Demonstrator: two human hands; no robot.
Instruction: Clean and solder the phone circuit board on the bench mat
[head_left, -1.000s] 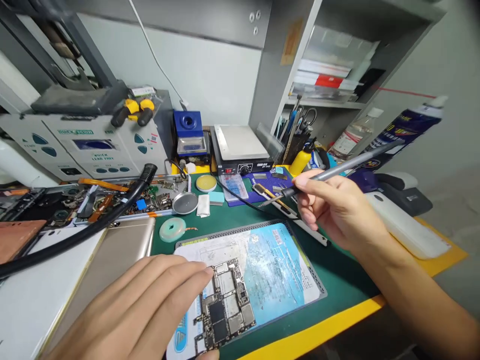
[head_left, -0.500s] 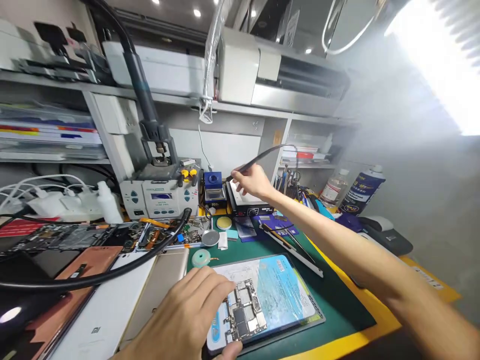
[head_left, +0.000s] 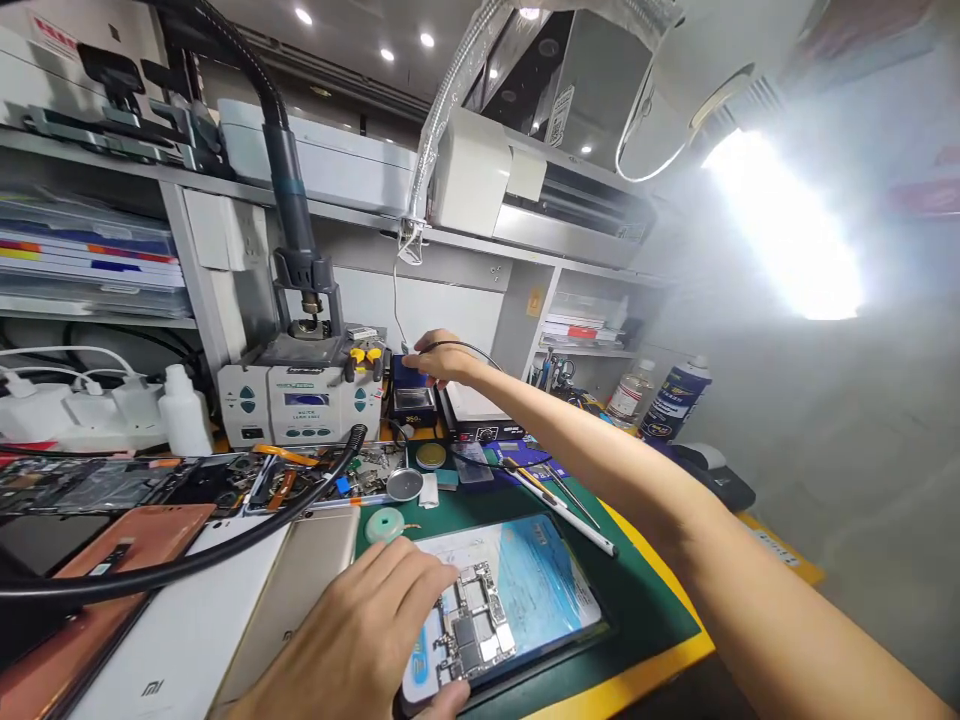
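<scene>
Beside the pad (head_left: 540, 575), a bare strip of green mat (head_left: 649, 590) leaves us room; the white stick (head_left: 581, 528) lies across its far end. Our right hand (head_left: 439, 360) is at the blue stand (head_left: 414, 400), its forearm barring the air over the desk (head_left: 652, 670). Leftward, a black hose (head_left: 157, 574) obstructs our way over the white phone (head_left: 187, 625).

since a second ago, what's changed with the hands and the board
The right hand, which held the iron out to the right, has moved forward and left to the blue stand; whether it has let go is hidden. The view has tilted up, bringing in the lamp. The left hand stays by the board on the pad.
</scene>
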